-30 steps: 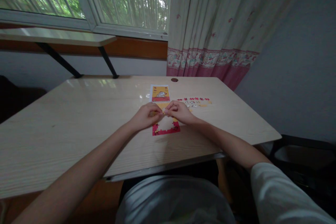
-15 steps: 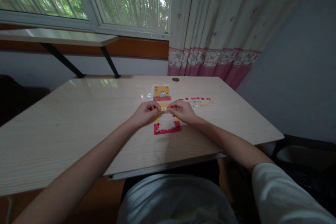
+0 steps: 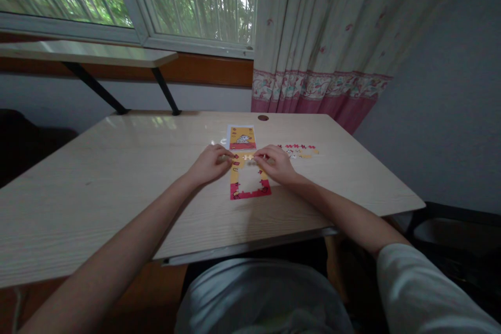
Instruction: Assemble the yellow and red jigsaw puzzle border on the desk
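Observation:
A jigsaw puzzle border (image 3: 250, 195), yellow above and red below, lies on the table around a bare middle. My right hand (image 3: 275, 163) pinches a pale yellow puzzle piece (image 3: 248, 157) just above the border's top part; its shadow falls below it. At the upper left edge of the border is my left hand (image 3: 211, 163), with its index finger reaching to the edge and the thumb apart from it, nothing seen between them. Behind the border lies a picture card (image 3: 242, 138) with a white cartoon animal on yellow and red.
Loose puzzle pieces (image 3: 300, 146) lie in rows to the right, red ones at the back, white and yellow ones nearer. The wooden table (image 3: 129, 188) has a round hole (image 3: 263, 118) at its back edge. A raised shelf (image 3: 117, 55) stands at the back left, and a curtain (image 3: 313, 83) hangs behind.
My left hand has come away from the puzzle piece and moved slightly left. The piece now stays in my right hand alone, and more of the border's upper left shows.

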`<state>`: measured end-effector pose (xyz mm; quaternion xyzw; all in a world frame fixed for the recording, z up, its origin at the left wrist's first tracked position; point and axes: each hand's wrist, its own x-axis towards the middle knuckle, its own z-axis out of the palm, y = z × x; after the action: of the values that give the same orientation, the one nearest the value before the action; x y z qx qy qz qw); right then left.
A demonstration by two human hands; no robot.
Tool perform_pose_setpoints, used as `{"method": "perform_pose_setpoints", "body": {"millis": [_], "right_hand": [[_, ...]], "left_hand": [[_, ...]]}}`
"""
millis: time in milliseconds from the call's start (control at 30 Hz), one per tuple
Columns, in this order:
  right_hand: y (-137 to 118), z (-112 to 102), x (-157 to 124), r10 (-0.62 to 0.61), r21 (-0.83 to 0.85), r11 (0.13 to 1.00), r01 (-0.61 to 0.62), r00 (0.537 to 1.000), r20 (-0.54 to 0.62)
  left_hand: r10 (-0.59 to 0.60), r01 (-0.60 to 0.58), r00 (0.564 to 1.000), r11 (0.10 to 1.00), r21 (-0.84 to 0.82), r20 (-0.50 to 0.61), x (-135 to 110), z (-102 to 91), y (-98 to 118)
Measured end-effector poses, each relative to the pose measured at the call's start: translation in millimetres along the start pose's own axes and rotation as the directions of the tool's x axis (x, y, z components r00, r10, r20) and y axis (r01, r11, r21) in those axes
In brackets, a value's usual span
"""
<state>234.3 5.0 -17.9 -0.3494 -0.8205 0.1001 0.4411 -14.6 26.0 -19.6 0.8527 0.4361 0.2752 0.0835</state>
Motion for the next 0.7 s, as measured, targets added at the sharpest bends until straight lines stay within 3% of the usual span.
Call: {"method": "perform_pose_setpoints", "body": {"millis": [333,700], "right_hand": [[8,20,5,0.133,-0.101,0.989,-0.111,0.96,0.244],[11,27,5,0.135,-0.117,0.988,-0.103,0.941,0.311]], "left_hand": [[-0.023,0.015,0.997,0.994,0.111,0.077,-2,10.5,-14],[-0.068,0.051,0.994,0.983,0.178,0.091,-2,7.8,-6]]}}
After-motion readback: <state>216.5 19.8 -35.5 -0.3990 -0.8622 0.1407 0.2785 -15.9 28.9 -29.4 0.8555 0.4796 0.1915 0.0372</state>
